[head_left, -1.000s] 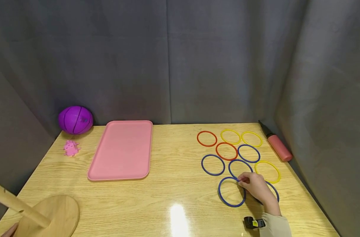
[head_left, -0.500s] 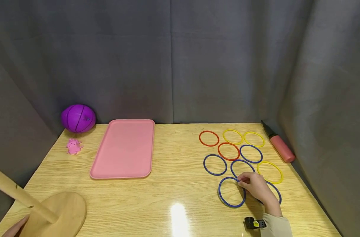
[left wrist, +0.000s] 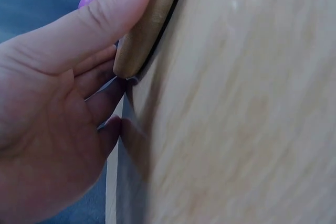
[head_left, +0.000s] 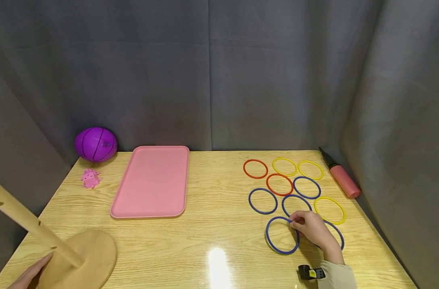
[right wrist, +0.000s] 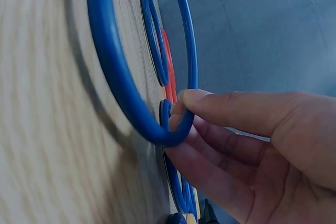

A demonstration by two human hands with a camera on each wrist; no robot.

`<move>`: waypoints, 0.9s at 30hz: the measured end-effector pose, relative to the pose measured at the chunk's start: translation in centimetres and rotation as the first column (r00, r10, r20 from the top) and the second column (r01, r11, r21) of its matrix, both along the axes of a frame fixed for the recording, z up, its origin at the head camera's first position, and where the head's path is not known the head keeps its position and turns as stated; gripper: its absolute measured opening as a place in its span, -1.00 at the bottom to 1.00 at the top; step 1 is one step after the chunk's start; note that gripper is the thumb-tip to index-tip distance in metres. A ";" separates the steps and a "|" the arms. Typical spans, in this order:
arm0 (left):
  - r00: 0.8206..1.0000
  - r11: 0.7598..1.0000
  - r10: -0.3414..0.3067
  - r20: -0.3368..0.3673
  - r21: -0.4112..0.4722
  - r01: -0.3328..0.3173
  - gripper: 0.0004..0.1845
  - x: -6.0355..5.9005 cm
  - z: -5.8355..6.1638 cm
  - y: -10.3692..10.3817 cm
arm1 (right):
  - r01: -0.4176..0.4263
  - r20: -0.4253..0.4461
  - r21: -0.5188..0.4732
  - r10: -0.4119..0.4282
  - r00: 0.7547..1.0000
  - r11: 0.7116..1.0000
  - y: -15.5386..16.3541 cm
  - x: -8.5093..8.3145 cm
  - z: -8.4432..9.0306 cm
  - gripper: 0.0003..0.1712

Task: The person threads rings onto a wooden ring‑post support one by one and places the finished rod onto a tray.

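A wooden stand, with a round base (head_left: 98, 257) and a slanting pole with holes in it (head_left: 31, 222), stands at the front left. My left hand (head_left: 30, 275) grips the near left edge of that base; in the left wrist view the thumb lies on top and the fingers reach round its rim (left wrist: 131, 59). Over the right side of the table, my right hand (head_left: 315, 230) pinches a blue ring (head_left: 266, 233) between thumb and fingers. The right wrist view shows this ring (right wrist: 113, 56) raised off the wood, its shadow below.
More rings lie flat around the right hand: red (head_left: 256, 178), yellow (head_left: 344, 218) and blue (head_left: 250, 200). A pink tray (head_left: 150, 182), a purple ball (head_left: 96, 144) and a small pink toy (head_left: 90, 178) are at the left. A hand pump (head_left: 344, 182) lies along the right edge.
My left hand has moved the wooden stand rightward and slightly farther onto the table, and more of the hand shows. My right hand holds the blue ring almost still.
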State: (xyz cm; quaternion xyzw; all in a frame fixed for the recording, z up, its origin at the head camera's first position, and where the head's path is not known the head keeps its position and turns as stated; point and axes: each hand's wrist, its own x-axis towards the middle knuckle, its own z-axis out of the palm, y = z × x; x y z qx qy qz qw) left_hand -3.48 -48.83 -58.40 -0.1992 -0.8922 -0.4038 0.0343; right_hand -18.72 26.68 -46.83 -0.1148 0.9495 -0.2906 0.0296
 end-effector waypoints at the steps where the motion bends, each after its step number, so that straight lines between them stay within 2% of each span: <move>1: 1.000 1.000 -0.014 -0.003 0.000 0.014 -0.30 -0.1 0.2 0.3 | -0.005 -0.002 -0.001 0.005 1.000 1.000 0.0 0.0 0.0 -0.96; 3: 0.999 0.999 -0.038 -0.017 -0.001 0.038 -0.32 -0.3 0.5 0.7 | -0.008 -0.003 -0.003 0.008 1.000 1.000 0.0 0.0 0.1 -0.96; 7: 0.997 0.998 -0.058 -0.046 -0.014 0.057 -0.23 -0.6 0.7 1.2 | -0.006 0.000 -0.010 0.006 1.000 1.000 -0.1 0.0 0.1 -0.95; 11: 0.994 0.993 -0.109 -0.026 0.051 0.111 -0.22 -0.9 0.4 1.6 | -0.001 0.016 -0.029 0.001 1.000 1.000 -0.2 -0.1 0.2 -0.97; 14: 0.984 0.972 -0.174 0.021 0.167 0.168 -0.26 -1.1 0.0 2.0 | 0.015 0.035 -0.060 -0.013 0.999 0.998 -0.2 -0.1 0.2 -0.96; 16: 0.983 0.966 -0.181 0.027 0.193 0.172 -0.24 -1.2 -0.2 2.4 | 0.022 0.048 -0.084 -0.018 0.999 0.996 -0.2 -0.1 0.3 -0.95; 18: 0.979 0.960 -0.192 0.064 0.221 0.174 -0.22 -1.5 -0.2 2.9 | 0.042 0.056 -0.101 -0.036 0.998 0.994 -0.3 -0.1 0.3 -0.92; 21: 0.984 0.974 -0.168 0.053 0.162 0.157 -0.16 -1.8 0.6 4.2 | 0.068 0.060 -0.123 -0.061 0.996 0.990 -0.4 0.0 0.5 -0.88; 25: 0.988 0.984 -0.148 0.051 0.107 0.142 -0.03 -2.1 2.6 6.7 | 0.094 0.053 -0.165 -0.086 0.995 0.982 -0.7 0.0 1.0 -0.84; 27: 0.988 0.986 -0.135 0.079 0.105 0.126 0.03 -2.3 3.5 8.0 | 0.100 0.051 -0.189 -0.092 0.994 0.977 -0.9 -0.1 1.2 -0.83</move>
